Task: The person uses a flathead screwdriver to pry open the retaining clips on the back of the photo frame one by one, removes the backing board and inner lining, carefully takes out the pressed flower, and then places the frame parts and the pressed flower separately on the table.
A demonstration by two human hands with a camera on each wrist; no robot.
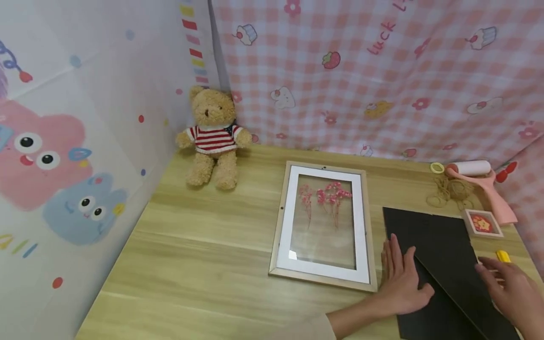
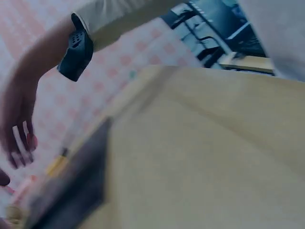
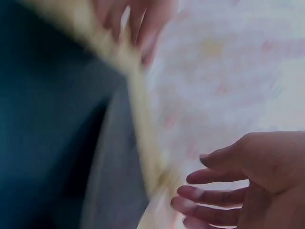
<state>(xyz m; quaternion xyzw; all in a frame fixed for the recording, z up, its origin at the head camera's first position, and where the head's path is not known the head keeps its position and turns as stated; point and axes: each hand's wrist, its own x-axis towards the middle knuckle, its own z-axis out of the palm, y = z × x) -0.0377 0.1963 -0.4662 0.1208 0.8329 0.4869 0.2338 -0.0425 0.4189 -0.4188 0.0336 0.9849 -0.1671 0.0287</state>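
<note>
Your left hand [image 1: 405,281] is resting, fingers extended, on the black card [image 1: 450,257], which is lying right of the picture frame [image 1: 278,236]. Your right hand [image 1: 512,288] is curving loosely by its edge, gripping nothing. You're probably handling something light, easily creased — best be pinching its edges.

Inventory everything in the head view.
table: 1, tan, foreground
teddy: 1, tan, back left
frame: 1, tan and white, centre
flowers: several, pink, within frame
board: count unclear, black, right
roller: 1, pink and white, back right
twine: 1, tan, beside roller
ring: 1, yellow, beside roller
box: 1, pale, beside board
object: 1, yellow, right
hangings: several, pink and white, background
sleeve: 1, beige, bottom centre
left grip: 1, bare, on board
right grip: 1, bare, at board's edge
</note>
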